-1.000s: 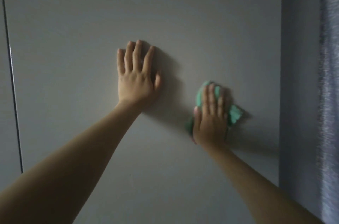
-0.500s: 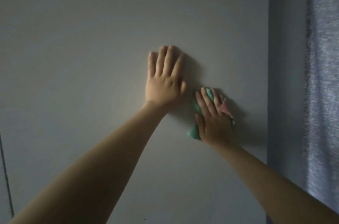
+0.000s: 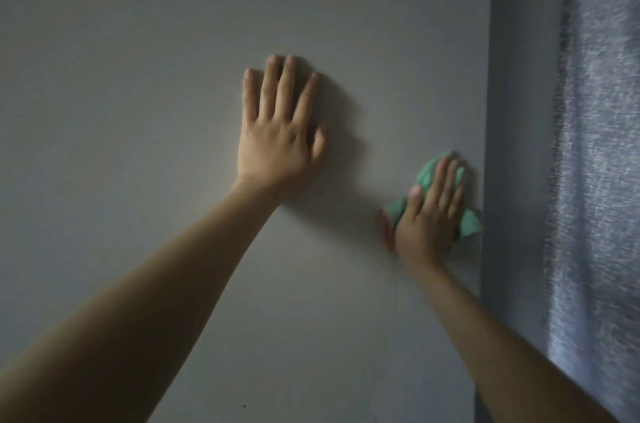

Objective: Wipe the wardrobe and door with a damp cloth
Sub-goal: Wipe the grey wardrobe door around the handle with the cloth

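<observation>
While the left hand (image 3: 277,142) lies flat, the right hand (image 3: 427,214) presses the green cloth (image 3: 427,173).

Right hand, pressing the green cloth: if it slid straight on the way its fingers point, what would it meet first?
The right hand, flat on the crumpled green cloth, points up the pale flat panel. That line looks free to the frame's top, though the panel's right edge runs close beside it.

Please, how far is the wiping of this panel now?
Done: cannot tell; the panel shows no wet marks. In hand: the right hand presses the green cloth flat near the panel's right edge, while the left hand rests on it. Left: unknown; only this panel shows.
</observation>
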A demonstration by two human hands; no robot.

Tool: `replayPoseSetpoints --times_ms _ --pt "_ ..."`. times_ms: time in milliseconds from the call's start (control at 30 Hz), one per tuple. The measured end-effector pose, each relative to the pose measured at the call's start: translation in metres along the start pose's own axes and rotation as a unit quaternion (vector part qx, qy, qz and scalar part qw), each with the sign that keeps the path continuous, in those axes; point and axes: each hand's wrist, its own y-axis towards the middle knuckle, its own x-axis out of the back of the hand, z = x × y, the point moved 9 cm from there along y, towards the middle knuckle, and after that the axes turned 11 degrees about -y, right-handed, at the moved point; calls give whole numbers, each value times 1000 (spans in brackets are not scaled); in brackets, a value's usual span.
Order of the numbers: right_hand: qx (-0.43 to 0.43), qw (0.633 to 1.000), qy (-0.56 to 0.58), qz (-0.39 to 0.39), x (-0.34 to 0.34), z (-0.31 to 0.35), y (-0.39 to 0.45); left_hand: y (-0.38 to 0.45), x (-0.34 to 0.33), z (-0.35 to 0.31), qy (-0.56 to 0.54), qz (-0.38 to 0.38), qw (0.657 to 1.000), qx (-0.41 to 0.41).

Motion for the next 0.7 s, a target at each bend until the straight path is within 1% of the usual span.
replayPoseSetpoints --times_ms 33,67,167,233,300,367,400,533,567,600,633,700 --pt "-45 999 12 -10 -1 -13 21 0 0 0 0 0 1000 0" --pt "-72 997 24 -16 -2 -22 37 0 0 0 2 0 1000 1" --pt "-94 994 44 -38 -1 -25 35 1 1 0 2 -5 1000 3" --pt "-88 994 45 -44 -1 -22 5 0 0 -1 1 -7 1000 4" --pt "-62 997 28 -32 -2 -21 -21 1 0 -2 -2 -6 1000 3" --pt "-39 999 13 -15 -4 -24 -23 0 0 -1 -4 -3 1000 4" --pt "-43 999 8 -11 -4 -26 -13 0 0 0 -4 -2 1000 5" --pt "-153 988 21 -18 -3 -33 30 -1 -2 -1 -4 1 1000 6" --pt "-158 987 28 -25 -1 -28 27 0 -2 -1 -6 0 1000 5" --pt "-136 990 32 -33 3 -19 16 -1 -2 -1 -8 0 1000 4" --pt "-96 995 30 -28 3 -10 -2 -2 -1 0 -9 -3 1000 5" --pt "13 1000 8 0 1 6 -43 -2 0 2 -10 -5 1000 3"
